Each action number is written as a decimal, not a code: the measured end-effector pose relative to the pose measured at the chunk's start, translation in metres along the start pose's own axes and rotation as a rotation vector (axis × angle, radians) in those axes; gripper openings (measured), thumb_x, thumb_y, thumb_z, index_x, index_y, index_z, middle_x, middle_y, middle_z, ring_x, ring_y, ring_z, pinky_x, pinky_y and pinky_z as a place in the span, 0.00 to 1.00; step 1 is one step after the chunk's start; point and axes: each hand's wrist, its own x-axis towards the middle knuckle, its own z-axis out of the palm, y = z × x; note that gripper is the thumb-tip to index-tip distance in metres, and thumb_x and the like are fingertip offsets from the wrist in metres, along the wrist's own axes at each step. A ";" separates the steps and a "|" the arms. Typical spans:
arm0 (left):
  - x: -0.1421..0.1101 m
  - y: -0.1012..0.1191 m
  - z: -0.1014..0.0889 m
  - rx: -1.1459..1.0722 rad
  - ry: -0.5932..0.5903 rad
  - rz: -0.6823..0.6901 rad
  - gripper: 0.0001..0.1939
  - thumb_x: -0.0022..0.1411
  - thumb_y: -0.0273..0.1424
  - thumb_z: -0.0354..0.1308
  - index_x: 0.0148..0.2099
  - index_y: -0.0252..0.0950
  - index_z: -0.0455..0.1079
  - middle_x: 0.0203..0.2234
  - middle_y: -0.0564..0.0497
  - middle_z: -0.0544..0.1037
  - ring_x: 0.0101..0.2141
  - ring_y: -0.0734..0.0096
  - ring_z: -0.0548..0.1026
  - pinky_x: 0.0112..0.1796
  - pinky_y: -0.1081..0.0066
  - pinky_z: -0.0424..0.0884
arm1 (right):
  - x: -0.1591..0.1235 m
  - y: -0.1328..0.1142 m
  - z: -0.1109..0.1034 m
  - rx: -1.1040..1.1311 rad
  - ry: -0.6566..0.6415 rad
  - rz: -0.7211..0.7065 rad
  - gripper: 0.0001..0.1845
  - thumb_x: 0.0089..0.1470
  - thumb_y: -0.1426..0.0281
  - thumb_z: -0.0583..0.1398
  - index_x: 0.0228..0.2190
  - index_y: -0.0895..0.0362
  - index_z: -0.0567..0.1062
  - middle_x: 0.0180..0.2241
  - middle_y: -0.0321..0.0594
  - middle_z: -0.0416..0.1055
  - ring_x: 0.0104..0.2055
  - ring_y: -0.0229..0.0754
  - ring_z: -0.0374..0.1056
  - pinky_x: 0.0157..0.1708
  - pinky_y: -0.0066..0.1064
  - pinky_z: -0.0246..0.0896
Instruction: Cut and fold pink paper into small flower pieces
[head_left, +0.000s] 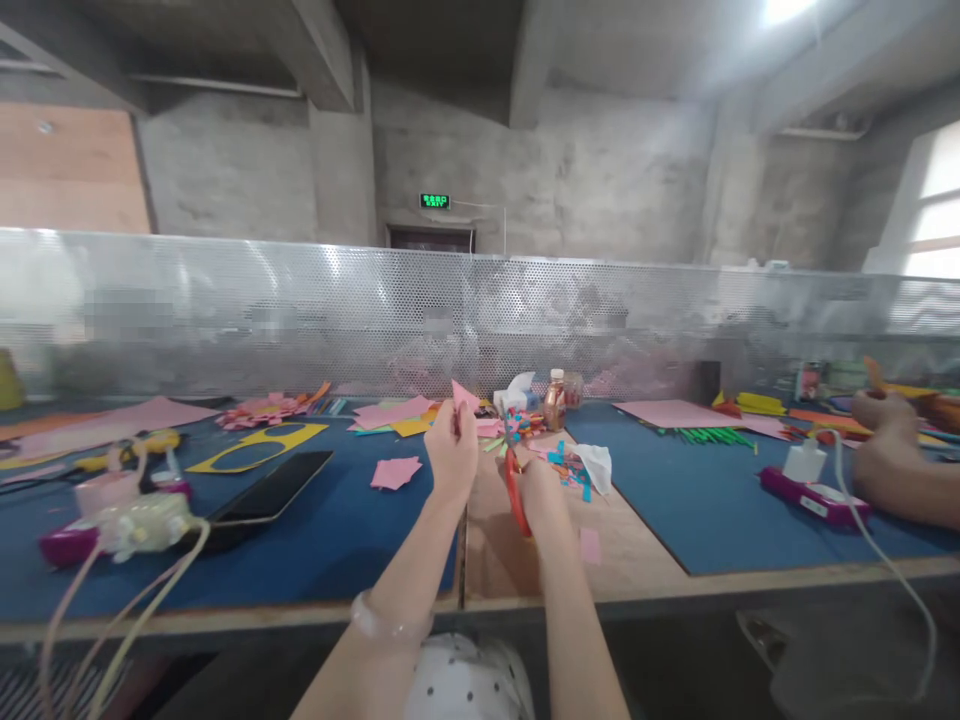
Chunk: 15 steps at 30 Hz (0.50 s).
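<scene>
My left hand (452, 448) is raised above the table with its fingers pinched on a small pink piece of paper (464, 395). My right hand (537, 493) is closed around red-handled scissors (514, 478), whose blades point up just right of the pink paper. Both hands hover over the bare wooden strip (637, 550) between two blue mats. A clear bangle (390, 622) sits on my left wrist.
Pink paper pieces (395, 471), a yellow cut-out sheet (255, 447), a black phone (262, 490) and a glue gun (139, 520) lie on the left blue mat (337, 540). A bottle (555, 398), tissue (596, 465) and coloured scraps sit ahead. Another person's hand (889, 415) works at far right.
</scene>
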 end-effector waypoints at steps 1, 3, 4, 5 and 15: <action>0.000 0.000 0.000 0.021 -0.009 0.025 0.13 0.59 0.34 0.43 0.22 0.36 0.54 0.14 0.57 0.59 0.18 0.78 0.59 0.23 0.77 0.54 | 0.000 -0.003 0.002 -0.065 -0.006 0.013 0.14 0.45 0.64 0.57 0.20 0.64 0.73 0.21 0.53 0.70 0.26 0.45 0.67 0.22 0.28 0.51; -0.002 0.001 0.001 0.056 -0.051 0.100 0.12 0.58 0.33 0.44 0.22 0.37 0.54 0.13 0.58 0.57 0.17 0.78 0.58 0.22 0.77 0.53 | -0.004 -0.010 0.006 -0.236 -0.052 0.038 0.15 0.45 0.63 0.56 0.20 0.64 0.74 0.23 0.54 0.71 0.26 0.45 0.67 0.22 0.28 0.51; -0.003 0.002 0.001 0.071 -0.082 0.136 0.12 0.58 0.33 0.44 0.23 0.37 0.54 0.13 0.58 0.57 0.17 0.77 0.58 0.22 0.77 0.53 | -0.006 -0.012 0.007 -0.312 -0.081 0.063 0.15 0.45 0.64 0.56 0.22 0.64 0.74 0.25 0.54 0.72 0.27 0.45 0.67 0.22 0.28 0.52; -0.004 0.003 0.002 0.087 -0.112 0.163 0.12 0.57 0.32 0.44 0.23 0.37 0.54 0.13 0.57 0.57 0.17 0.77 0.58 0.22 0.77 0.52 | -0.009 -0.015 0.009 -0.378 -0.101 0.070 0.14 0.45 0.64 0.57 0.24 0.64 0.75 0.27 0.54 0.72 0.28 0.45 0.68 0.23 0.27 0.53; -0.010 -0.018 0.008 0.336 -0.345 0.065 0.12 0.59 0.33 0.43 0.25 0.37 0.59 0.17 0.53 0.65 0.21 0.74 0.65 0.24 0.75 0.54 | -0.021 -0.027 0.010 -0.625 -0.105 -0.056 0.14 0.48 0.69 0.53 0.31 0.64 0.75 0.35 0.55 0.71 0.45 0.52 0.62 0.37 0.33 0.55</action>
